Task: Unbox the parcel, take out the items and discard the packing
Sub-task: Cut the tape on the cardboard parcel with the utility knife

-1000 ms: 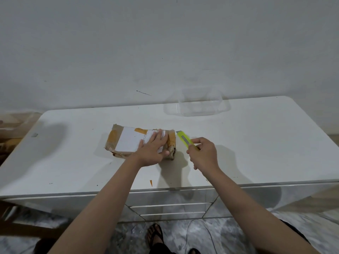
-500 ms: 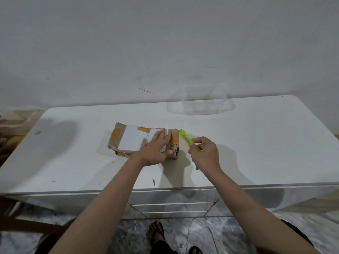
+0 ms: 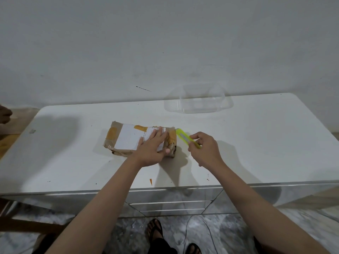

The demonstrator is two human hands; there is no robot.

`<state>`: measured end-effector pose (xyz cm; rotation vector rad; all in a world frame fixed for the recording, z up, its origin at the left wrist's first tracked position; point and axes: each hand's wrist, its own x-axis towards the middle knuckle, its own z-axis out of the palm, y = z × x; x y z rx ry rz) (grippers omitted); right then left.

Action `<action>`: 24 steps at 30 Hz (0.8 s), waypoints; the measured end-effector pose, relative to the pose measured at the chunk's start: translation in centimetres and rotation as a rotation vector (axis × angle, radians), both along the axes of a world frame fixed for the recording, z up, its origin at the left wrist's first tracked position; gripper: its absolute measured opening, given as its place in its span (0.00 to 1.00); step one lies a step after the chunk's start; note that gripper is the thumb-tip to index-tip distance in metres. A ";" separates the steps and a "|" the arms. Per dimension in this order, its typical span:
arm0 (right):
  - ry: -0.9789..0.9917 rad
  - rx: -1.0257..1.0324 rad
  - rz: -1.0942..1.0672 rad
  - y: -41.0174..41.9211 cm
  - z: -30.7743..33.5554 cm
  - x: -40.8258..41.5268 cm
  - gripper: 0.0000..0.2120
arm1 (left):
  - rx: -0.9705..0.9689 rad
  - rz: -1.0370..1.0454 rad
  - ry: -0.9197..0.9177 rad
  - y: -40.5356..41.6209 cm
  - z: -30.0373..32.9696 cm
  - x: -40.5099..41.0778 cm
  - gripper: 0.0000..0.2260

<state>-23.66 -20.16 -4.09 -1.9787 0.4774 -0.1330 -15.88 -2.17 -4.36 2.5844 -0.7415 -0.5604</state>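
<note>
Parcel (image 3: 136, 139) lay flat on the white desk (image 3: 256, 143), a little left of the desk's middle, brown wrapping with a white label on top and tan tape patches at both ends. It was unopened.

Left hand (image 3: 152, 148) rested palm-down on the parcel's right half, forearm reaching in from the lower left. Its fingers (image 3: 158, 132) lay nearly straight and slightly spread over the label, thumb curled against the parcel's near side.

Right hand (image 3: 204, 148) hovered just right of the parcel, wrist low over the desk, forearm coming in from the lower right. Its fingers (image 3: 197, 136) were curled and pinching the rear of a yellow-green box cutter (image 3: 184, 136). The cutter slanted up and left, its front end touching or very near the parcel's top right corner; whether a blade was out could not be told.

Behind the parcel, at the desk's far edge against the wall, sat a clear plastic container (image 3: 199, 101). A small orange scrap (image 3: 150, 182) lay near the desk's front edge, below the parcel.
</note>
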 end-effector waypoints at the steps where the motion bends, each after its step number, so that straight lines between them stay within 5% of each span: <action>1: -0.010 -0.023 0.001 0.0 -0.2 -0.2 0.06 | -0.002 0.001 -0.001 0.0 0.0 0.0 0.29; 12: -0.096 -0.167 0.008 1.0 -0.7 -1.8 0.06 | -0.006 0.003 0.016 -0.1 -0.1 0.2 0.29; 24: -0.074 -0.083 -0.023 1.7 -1.1 -3.0 0.05 | -0.004 -0.003 0.030 0.0 -0.4 0.3 0.30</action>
